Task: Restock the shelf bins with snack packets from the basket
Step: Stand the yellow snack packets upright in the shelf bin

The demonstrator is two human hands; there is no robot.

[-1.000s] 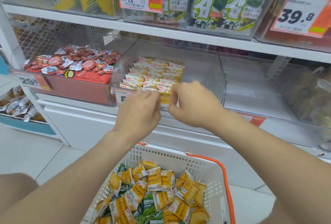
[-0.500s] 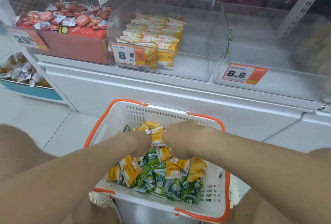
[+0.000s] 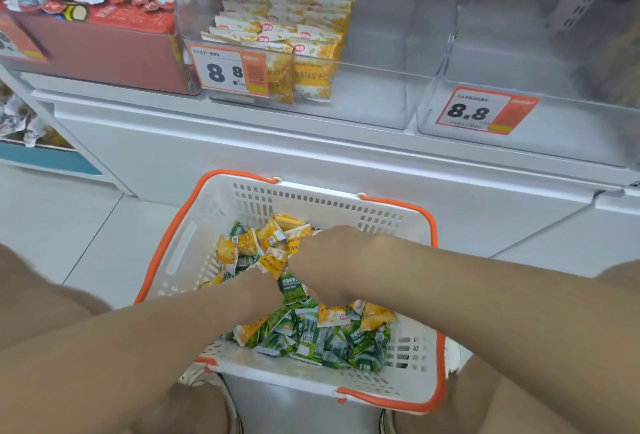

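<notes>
A white basket (image 3: 221, 225) with orange handles stands below me, holding several yellow snack packets (image 3: 242, 250) and green snack packets (image 3: 311, 340). Both my hands are down in the pile. My left hand (image 3: 258, 289) is curled with a yellow packet (image 3: 277, 263) sticking out at its fingertips. My right hand (image 3: 332, 260) is curled over yellow packets at the basket's middle, and its fingers are mostly hidden. Above, a clear shelf bin (image 3: 381, 66) holds rows of the same yellow packets (image 3: 287, 24) in its left half.
Right of that bin stands a second clear bin (image 3: 571, 128) with an 8.8 price tag (image 3: 485, 111) and nothing visible inside. A red box (image 3: 104, 49) of red wrapped snacks is on the left. A white cabinet front (image 3: 311, 159) runs under the shelf.
Both hands left the clear bin on the shelf and came down into the basket. The view dropped with them. They now close on yellow packets in the pile.
</notes>
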